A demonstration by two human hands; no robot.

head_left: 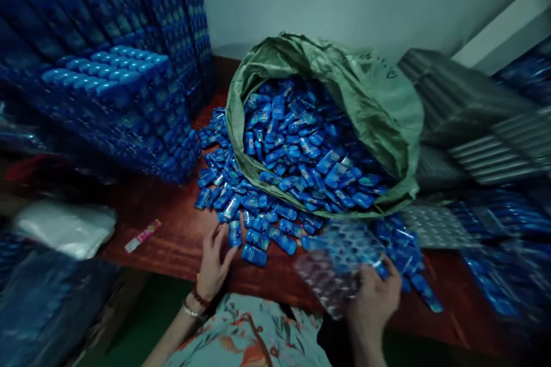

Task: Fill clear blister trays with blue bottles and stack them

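My right hand (375, 289) grips the edge of a clear plastic tray (333, 266) with rows of small cups, tilted above the front of the table and blurred by motion. My left hand (213, 264) rests low at the table's front edge, fingers apart, beside a small blue container (235, 234); whether it touches it I cannot tell. Many similar blue containers (258, 221) lie scattered in front of a large green woven sack (379, 103), which lies on its side with its mouth towards me. More blue containers (297, 137) fill the sack.
Tall stacks of packed blue containers (116, 97) stand on the left. A white plastic bag (64, 226) and a pink-and-white strip (143, 235) lie at left. Stacked grey trays (465, 97) and wrapped blue packs (503, 252) are at right. A pale wall (322, 0) rises behind.
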